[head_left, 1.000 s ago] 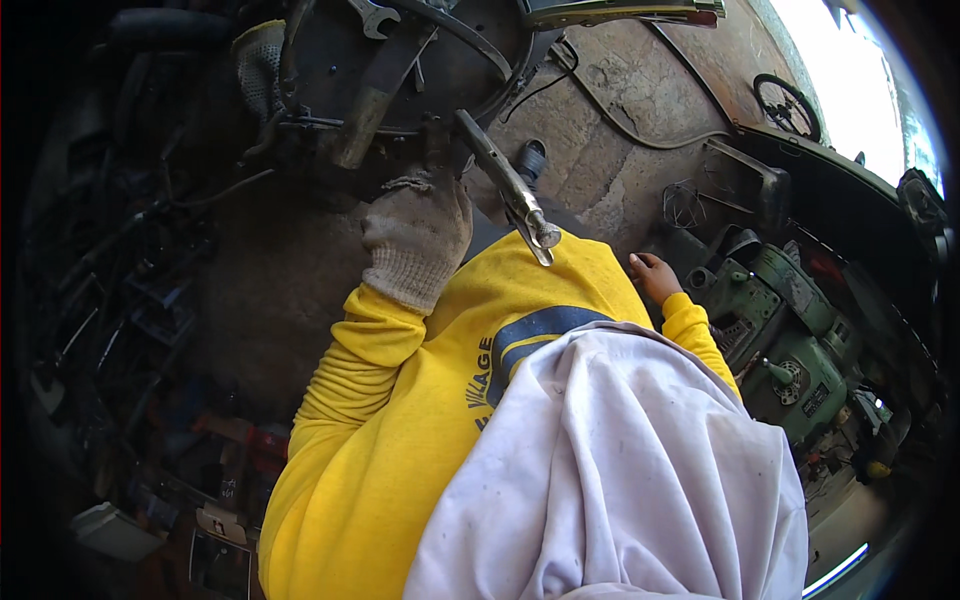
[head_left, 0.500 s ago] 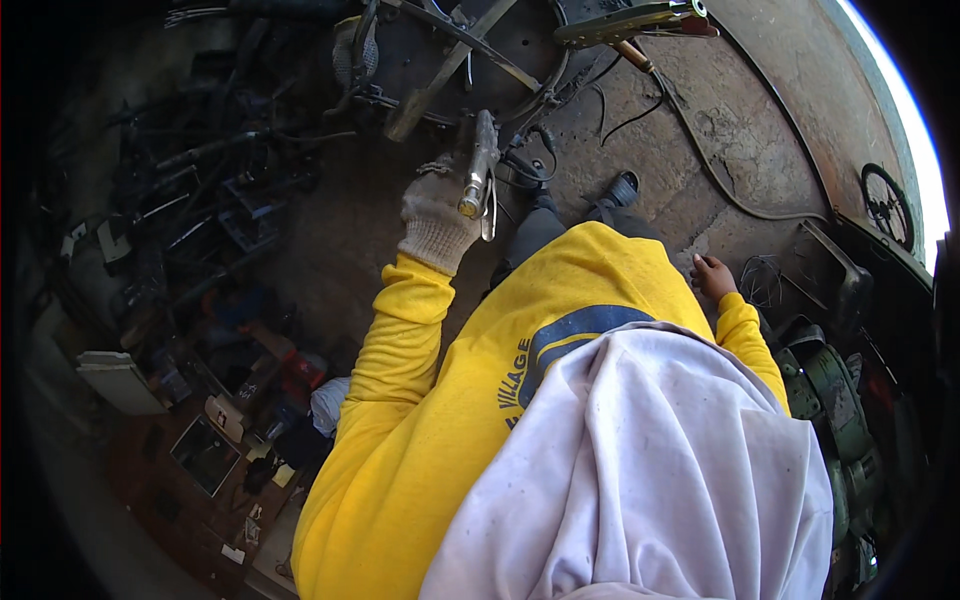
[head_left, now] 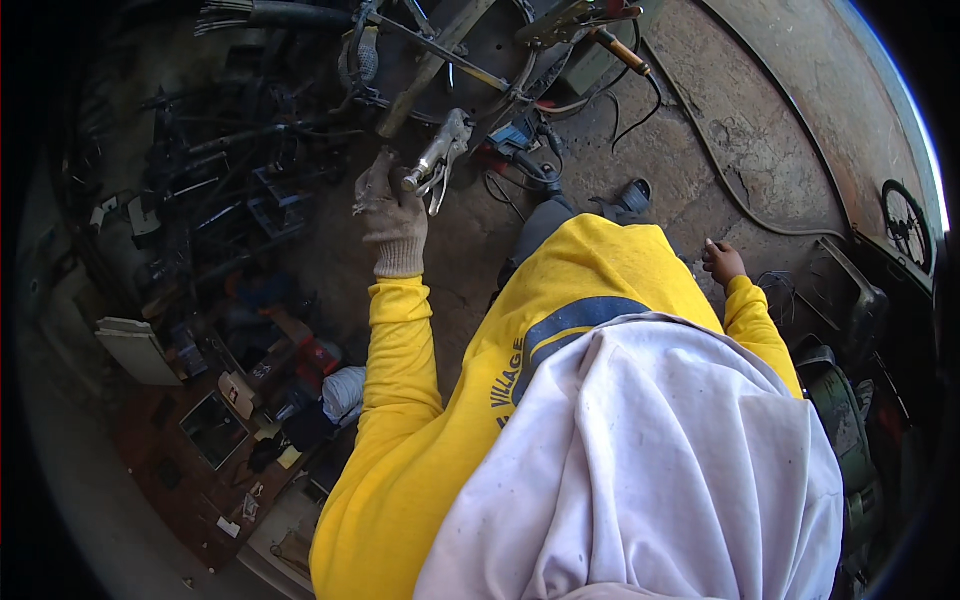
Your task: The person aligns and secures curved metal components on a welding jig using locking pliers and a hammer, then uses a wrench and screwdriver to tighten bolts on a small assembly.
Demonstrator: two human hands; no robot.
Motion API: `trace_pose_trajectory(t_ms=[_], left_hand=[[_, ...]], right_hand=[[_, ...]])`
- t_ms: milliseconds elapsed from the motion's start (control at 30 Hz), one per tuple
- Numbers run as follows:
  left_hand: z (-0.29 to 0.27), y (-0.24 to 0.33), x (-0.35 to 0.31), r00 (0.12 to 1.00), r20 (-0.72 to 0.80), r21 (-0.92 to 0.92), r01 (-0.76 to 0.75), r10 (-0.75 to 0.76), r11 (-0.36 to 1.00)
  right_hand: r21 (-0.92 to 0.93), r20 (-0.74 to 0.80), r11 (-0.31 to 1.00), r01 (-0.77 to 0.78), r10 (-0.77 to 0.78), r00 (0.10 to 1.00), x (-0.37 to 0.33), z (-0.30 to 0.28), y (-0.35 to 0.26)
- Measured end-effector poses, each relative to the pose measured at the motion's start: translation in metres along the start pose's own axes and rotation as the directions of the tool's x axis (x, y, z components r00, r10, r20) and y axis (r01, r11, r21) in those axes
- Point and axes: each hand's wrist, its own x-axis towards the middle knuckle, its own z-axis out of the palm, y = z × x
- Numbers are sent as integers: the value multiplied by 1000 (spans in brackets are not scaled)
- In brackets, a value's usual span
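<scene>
My left hand, in a pale knitted work glove, is beside the locking pliers with its fingers extended and apart. The silver pliers stick out from the near rim of a round dark metal piece, their handles toward me. What their jaws bite on is hard to make out. Flat bars cross over the round piece, one a brownish bar whose end juts out near the pliers. My bare right hand hangs low at my right side, fingers curled, with nothing visible in them.
A blue power tool lies on the floor near my feet. An orange-handled tool with a cable is beyond it; hoses run along the right. Scrap metal piles up at left. A wheel is far right.
My left hand has moved left, off the locking pliers, and its fingers have spread. The whole view has shifted a little, bringing the blue tool into clearer sight. My right hand stays low.
</scene>
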Motion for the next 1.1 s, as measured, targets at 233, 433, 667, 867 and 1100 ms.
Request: trace_pose_trajectory(t_ms=[233,433,667,867,1100], left_hand=[[42,-29,26,980,-179,248,-45,91,968],[87,-82,-35,820,485,365,124,-302,923],[100,-97,-42,683,645,340,144,-342,929],[95,-80,-21,800,546,248,130,-249,960],[89,-56,-6,899,416,152,79,-137,985]], right_hand=[[26,11,998,-55,55,998,-16,1,6],[141,-15,986,-93,96,995,-17,-5,0],[129,-64,991,-33,41,997,-13,33,-13],[113,10,993,-37,36,999,-22,63,-39],[106,-66,994,-33,40,997,-10,72,-47]])
